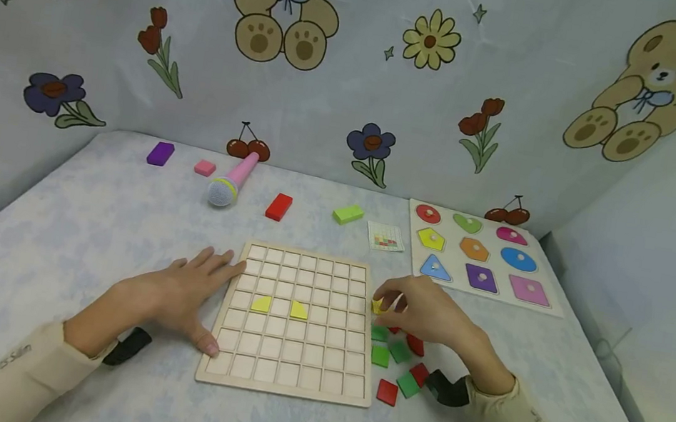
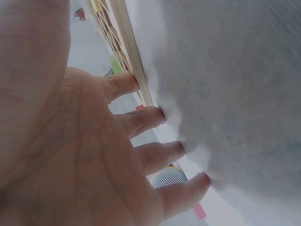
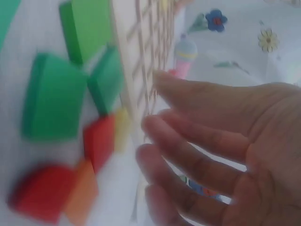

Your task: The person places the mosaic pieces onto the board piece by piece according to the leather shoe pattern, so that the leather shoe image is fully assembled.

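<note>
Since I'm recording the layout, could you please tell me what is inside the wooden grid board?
Two yellow pieces sit in the wooden grid board, same row, one cell between them. Anything beneath those pieces or beneath the board is covered from view.

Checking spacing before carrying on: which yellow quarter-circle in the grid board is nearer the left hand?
The left yellow quarter-circle, its curve facing the left hand; the right yellow quarter-circle sits two columns over, curving the other way.

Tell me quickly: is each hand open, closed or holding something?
Left hand: open, fingers spread, touching the wooden grid board.
Right hand: open, fingers loosely bent near a yellow tile, nothing visibly held.
</note>
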